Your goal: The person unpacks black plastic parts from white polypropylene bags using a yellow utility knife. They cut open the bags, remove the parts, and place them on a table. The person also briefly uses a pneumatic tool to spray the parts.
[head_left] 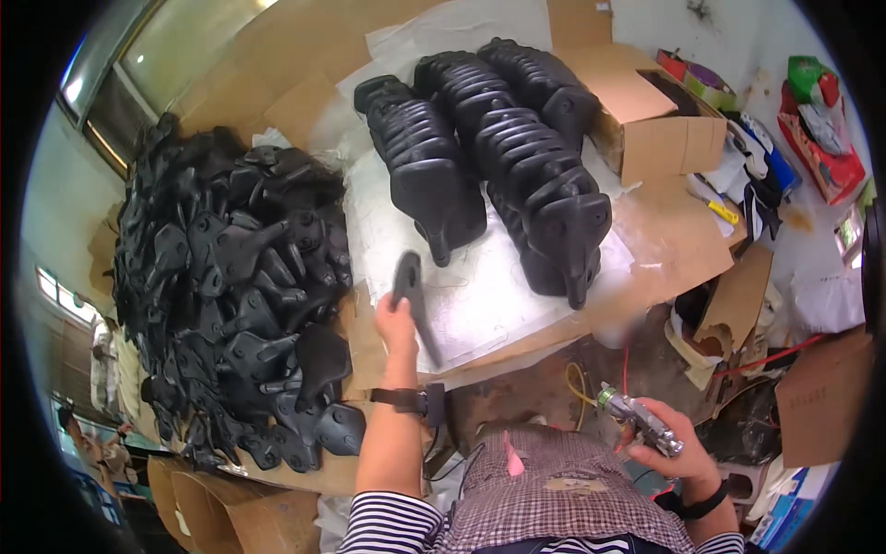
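My left hand [397, 325] grips a flat black paddle-shaped part [412, 282], held up on edge over the near left side of the white sheet [466, 319]. Closed around a silver metal hand tool with a green collar [639, 417] is my right hand [681, 441], low at the right in front of my checked apron [544, 480]. The tool's exact kind is unclear. Several nested rows of black parts [438, 189] lie farther back on the sheet. A big loose heap of similar parts [249, 258] fills the table's left side.
A cardboard box [674, 148] stands right of the rows. Beyond it lie a yellow-handled cutter [723, 212] and a red bag [821, 148]. A yellow hose [579, 383] hangs beside the tool. Cardboard cartons [231, 512] sit below the heap. Another person [97, 452] shows far left.
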A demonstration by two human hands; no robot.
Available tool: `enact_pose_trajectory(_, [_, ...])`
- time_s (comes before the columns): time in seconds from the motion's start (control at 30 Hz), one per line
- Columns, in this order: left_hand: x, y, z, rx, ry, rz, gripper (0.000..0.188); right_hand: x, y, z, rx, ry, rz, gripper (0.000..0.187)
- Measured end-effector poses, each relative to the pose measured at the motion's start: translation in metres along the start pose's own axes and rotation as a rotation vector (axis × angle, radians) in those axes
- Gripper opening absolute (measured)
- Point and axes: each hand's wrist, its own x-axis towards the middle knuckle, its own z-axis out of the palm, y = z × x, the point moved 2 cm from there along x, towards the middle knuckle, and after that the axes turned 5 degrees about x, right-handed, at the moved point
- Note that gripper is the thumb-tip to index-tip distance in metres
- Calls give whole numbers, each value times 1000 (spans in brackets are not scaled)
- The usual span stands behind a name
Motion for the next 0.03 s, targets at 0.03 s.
enact_pose_trajectory(0.03, [15, 0, -13, -295, -48, -102, 28, -3, 4, -7, -6, -85, 37, 60])
